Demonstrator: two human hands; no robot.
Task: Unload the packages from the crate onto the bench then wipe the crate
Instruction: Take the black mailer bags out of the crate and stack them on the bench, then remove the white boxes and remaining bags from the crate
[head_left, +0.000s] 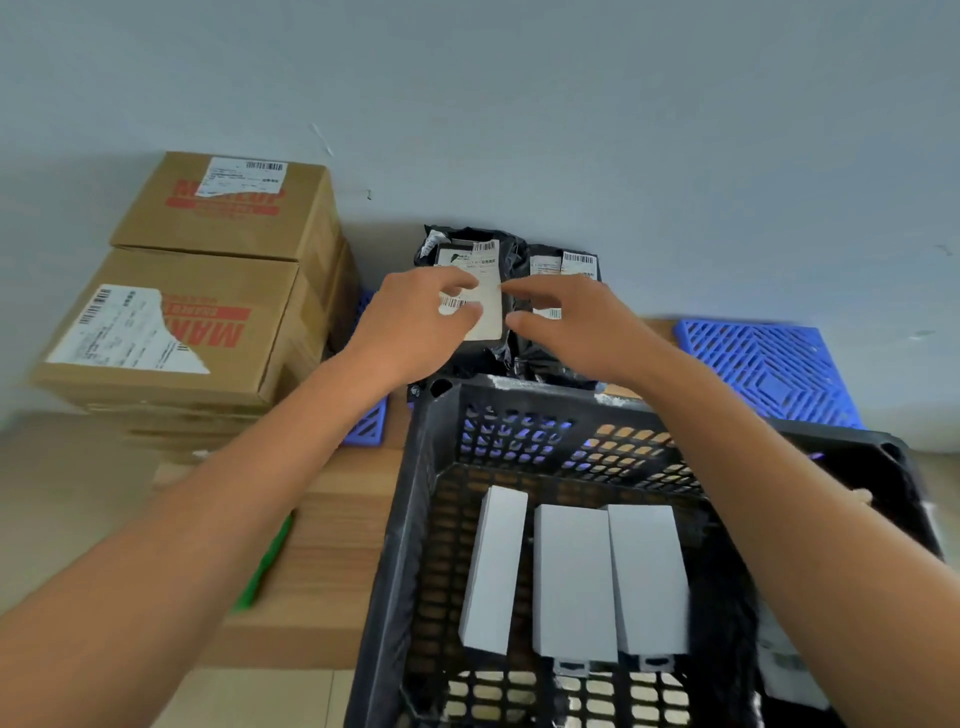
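- We count two black mailing bags, the left bag (457, 291) and the right bag (558, 291), side by side against the wall.
- We count three white boxes in the crate: left box (493, 566), middle box (571, 577), right box (647, 571).
- We see one black crate (415, 519).
- We count two labelled cardboard cartons in plain sight, the upper carton (234, 208) and the lower carton (171, 332); flatter ones below cannot be counted.
- We count two hands, left hand (410, 327) and right hand (582, 332).
- We see one blue grid panel (763, 369) at right; another blue piece (369, 426) peeks out at left.
- We see one green thing (265, 561), too blurred to name.
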